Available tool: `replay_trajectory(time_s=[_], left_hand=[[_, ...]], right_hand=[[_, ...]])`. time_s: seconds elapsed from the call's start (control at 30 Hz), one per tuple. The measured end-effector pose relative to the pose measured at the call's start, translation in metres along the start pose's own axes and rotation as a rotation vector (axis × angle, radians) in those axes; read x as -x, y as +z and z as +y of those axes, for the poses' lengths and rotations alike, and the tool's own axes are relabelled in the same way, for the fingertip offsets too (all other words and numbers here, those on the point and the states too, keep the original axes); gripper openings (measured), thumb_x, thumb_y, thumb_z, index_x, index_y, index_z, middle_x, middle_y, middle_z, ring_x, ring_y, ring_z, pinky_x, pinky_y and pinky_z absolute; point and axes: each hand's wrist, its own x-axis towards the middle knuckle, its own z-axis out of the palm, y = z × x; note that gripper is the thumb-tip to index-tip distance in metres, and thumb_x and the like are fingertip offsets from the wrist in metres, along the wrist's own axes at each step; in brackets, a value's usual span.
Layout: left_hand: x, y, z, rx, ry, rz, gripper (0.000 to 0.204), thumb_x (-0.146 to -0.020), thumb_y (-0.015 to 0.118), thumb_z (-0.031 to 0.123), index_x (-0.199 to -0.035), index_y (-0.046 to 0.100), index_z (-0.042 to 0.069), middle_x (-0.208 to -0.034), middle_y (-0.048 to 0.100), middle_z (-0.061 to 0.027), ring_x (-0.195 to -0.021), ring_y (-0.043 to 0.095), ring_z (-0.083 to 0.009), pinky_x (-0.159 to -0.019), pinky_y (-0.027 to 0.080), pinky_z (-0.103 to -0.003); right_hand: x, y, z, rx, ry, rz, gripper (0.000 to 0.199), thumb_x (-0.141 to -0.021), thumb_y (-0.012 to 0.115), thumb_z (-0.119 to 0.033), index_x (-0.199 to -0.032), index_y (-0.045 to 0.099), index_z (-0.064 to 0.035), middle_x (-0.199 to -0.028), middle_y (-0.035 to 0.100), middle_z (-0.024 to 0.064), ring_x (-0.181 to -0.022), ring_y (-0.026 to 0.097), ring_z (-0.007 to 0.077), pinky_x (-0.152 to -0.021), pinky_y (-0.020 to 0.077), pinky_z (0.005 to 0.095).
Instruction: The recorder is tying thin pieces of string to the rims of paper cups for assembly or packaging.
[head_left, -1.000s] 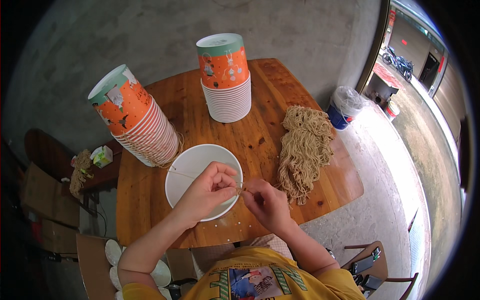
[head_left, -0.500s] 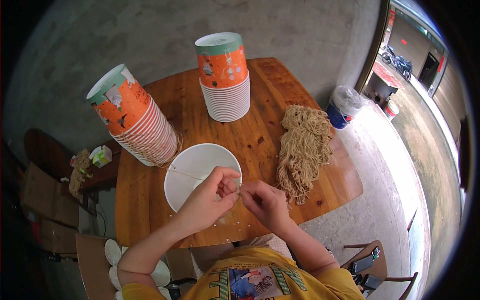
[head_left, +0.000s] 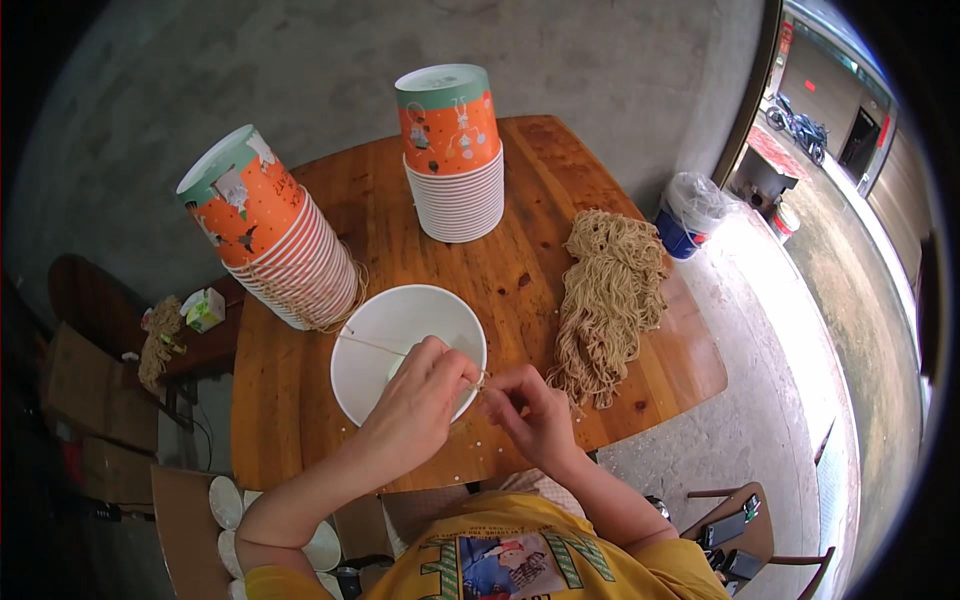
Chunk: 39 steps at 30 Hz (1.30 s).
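Note:
A white round paper tub (head_left: pixel 430 312) stands open at the near middle of the table. Thin beige string (head_left: pixel 372 345) crosses its mouth from a hole near the left rim to my hands. My left hand (head_left: pixel 425 405), over the tub's right side, is closed and pinches the string near the right rim. Just right of it, my right hand (head_left: pixel 535 420) has curled fingers holding the string's end, with a small loop or knot between the hands; my fingers partly hide it. A thick bundle of beige strings (head_left: pixel 610 310) lies on the table to the right.
Upside-down orange and green paper tubs form a leaning stack (head_left: pixel 270 240) at left, wound with string, and an upright stack (head_left: pixel 452 155) at the back. Small white dots lie along the near edge of the wooden table (head_left: pixel 530 270). A blue bucket (head_left: pixel 680 235) stands beyond the right edge.
My left hand has turned over, its back now facing up, its fingers closer together. My right hand has shifted slightly right, its fingers re-posed. The tub has hardly moved.

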Motion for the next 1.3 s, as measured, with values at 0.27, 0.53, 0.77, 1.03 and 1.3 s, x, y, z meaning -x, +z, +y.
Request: replay_trajectory(time_s=[0.27, 0.53, 0.77, 1.03, 1.3], left_hand=[[-0.002, -0.003, -0.005, 0.146, -0.073, 0.003, 0.004, -0.094, 0.050, 0.006, -0.096, 0.051, 0.003, -0.094, 0.048, -0.0125, -0.090, 0.053, -0.0319, -0.079, 0.045, -0.039], [-0.004, -0.003, -0.014, 0.308, -0.103, -0.055, 0.004, -0.096, 0.046, 0.005, -0.093, 0.049, 0.003, -0.094, 0.047, -0.0060, -0.085, 0.049, -0.0156, -0.080, 0.043, -0.028], [-0.004, -0.003, -0.015, 0.309, -0.122, -0.041, 0.004, -0.094, 0.047, 0.006, -0.095, 0.048, 0.002, -0.094, 0.050, -0.0106, -0.088, 0.055, -0.0260, -0.081, 0.044, -0.033], [-0.005, -0.003, -0.014, 0.296, -0.113, -0.049, 0.004, -0.094, 0.047, 0.005, -0.095, 0.049, 0.002, -0.094, 0.052, -0.0118, -0.089, 0.055, -0.0273, -0.081, 0.045, -0.035], [-0.004, -0.004, -0.012, 0.210, -0.081, -0.028, 0.005, -0.094, 0.047, 0.006, -0.095, 0.049, 0.002, -0.095, 0.052, -0.0125, -0.089, 0.055, -0.0299, -0.080, 0.045, -0.036]], right_hand=[[0.005, 0.004, -0.008, -0.087, 0.009, -0.001, 0.009, -0.089, 0.066, -0.005, -0.094, 0.059, -0.0027, -0.076, 0.063, 0.0018, -0.064, 0.058, 0.0059, -0.057, 0.0463, 0.0218], [0.008, 0.008, -0.009, -0.182, 0.059, -0.013, 0.009, -0.089, 0.066, -0.005, -0.093, 0.058, -0.0024, -0.079, 0.061, 0.0008, -0.065, 0.054, 0.0046, -0.057, 0.0430, 0.0201], [0.012, 0.011, -0.005, -0.181, 0.048, -0.030, 0.011, -0.091, 0.063, -0.007, -0.099, 0.057, -0.0032, -0.085, 0.062, 0.0033, -0.068, 0.058, 0.0081, -0.057, 0.0471, 0.0226], [0.012, 0.012, -0.010, -0.228, 0.116, 0.005, 0.022, -0.089, 0.068, -0.007, -0.104, 0.053, -0.0040, -0.087, 0.062, -0.0007, -0.075, 0.057, 0.0033, -0.063, 0.0450, 0.0188], [0.012, 0.011, -0.011, -0.043, 0.100, 0.018, 0.018, -0.088, 0.069, -0.008, -0.098, 0.055, -0.0034, -0.079, 0.064, 0.0028, -0.067, 0.059, 0.0059, -0.059, 0.0479, 0.0223]])
